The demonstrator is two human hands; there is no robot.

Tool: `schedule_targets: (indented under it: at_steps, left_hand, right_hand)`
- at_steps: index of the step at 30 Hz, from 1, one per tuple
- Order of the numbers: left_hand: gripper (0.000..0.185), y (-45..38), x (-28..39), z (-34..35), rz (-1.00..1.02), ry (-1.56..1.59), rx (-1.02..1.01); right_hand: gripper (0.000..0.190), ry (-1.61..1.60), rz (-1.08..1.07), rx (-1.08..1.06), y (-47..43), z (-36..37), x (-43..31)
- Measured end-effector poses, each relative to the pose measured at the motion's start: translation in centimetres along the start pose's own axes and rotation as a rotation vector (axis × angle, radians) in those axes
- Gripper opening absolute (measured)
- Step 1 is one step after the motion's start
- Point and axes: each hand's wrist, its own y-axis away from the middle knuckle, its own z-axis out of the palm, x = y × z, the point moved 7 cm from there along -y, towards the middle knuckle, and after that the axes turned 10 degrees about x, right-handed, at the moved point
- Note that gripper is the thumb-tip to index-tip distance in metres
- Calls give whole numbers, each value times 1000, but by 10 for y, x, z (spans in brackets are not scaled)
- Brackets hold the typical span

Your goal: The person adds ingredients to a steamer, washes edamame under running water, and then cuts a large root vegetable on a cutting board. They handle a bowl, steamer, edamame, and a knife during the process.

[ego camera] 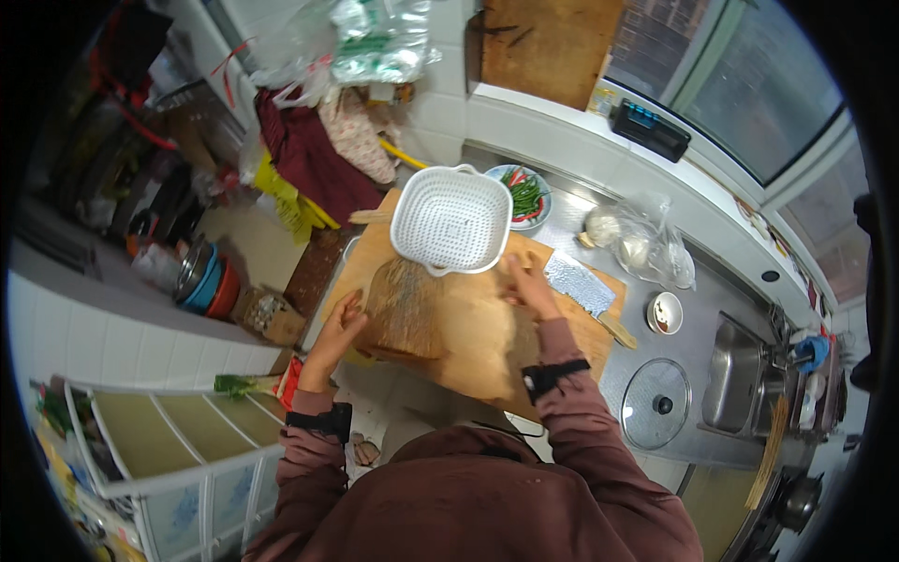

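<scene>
A white plastic colander (451, 219) sits at the far side of a wooden cutting board (470, 344), with no food visible in it. My left hand (340, 330) is at the board's left edge, fingers apart, holding nothing. Beside the colander's near right corner is my right hand (530, 284), fingers bent and apart, with nothing clearly held. Just right of that hand, a cleaver (579, 282) lies flat on the board, its wooden handle toward the lower right. Behind the board, a bowl (546, 207) holds green and red chilli peppers (525, 193).
White bulbs in clear plastic bags (635, 242) lie on the steel counter. Farther right are a small white bowl (664, 313), a glass lid (657, 404) and a sink (730, 372). A white shelf rack (204, 478) stands at lower left, and bags (383, 42) hang on the wall.
</scene>
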Motion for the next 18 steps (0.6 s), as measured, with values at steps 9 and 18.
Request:
schedule_targets:
  at_steps: [9,18]
  left_hand:
    - [62,-31,-18,-12,-262,140,24]
    - [59,-121,0,-6,-158,35,-25]
  right_hand:
    - [59,-818,455,-335,0,113,18]
    - [41,-961,251,-137,-11,32,-11]
